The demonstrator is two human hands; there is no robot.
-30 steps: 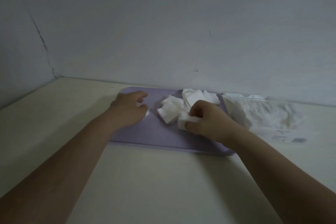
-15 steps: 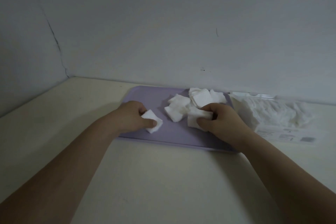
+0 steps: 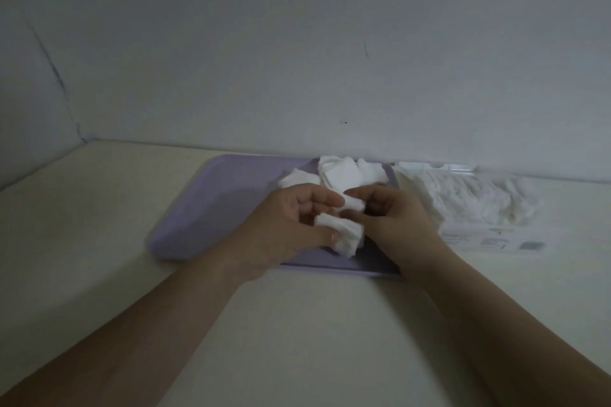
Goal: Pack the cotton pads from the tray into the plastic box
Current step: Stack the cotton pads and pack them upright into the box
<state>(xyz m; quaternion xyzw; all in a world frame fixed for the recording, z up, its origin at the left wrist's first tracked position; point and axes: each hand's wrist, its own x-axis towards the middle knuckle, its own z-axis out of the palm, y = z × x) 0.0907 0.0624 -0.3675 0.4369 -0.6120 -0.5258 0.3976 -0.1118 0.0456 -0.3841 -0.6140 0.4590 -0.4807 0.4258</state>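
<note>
both hands meet over the right half of the lavender tray (image 3: 224, 205), close together and lifted a little above its surface. the left hand (image 3: 291, 225) has its fingers curled, and its thumb presses down on a small bunch of white cotton pads (image 3: 342, 233), so it holds the near end of the bunch. the right hand (image 3: 396, 218) faces it, with forefinger and thumb pinching the far end of the same bunch from the other side; its remaining fingers are folded in toward the palm. the bunch sits between the two hands, its edges uneven, and how many pads it contains cannot be told.

behind the hands, at the far right corner of the tray, lie the loose pads (image 3: 340, 172), a few overlapping white squares resting on the tray floor. the left half of the tray is bare.

the clear plastic box (image 3: 496, 244) stands just beside the tray on its right, against the wall (image 3: 297, 43), and it is heaped with white pads that rise above its rim. a pale label (image 3: 529, 245) shows on its near side, too blurred to read.

tray and box both rest on the cream worktop (image 3: 99, 208). a thin dark crack (image 3: 49, 59) runs down the wall at the left, near the corner.
</note>
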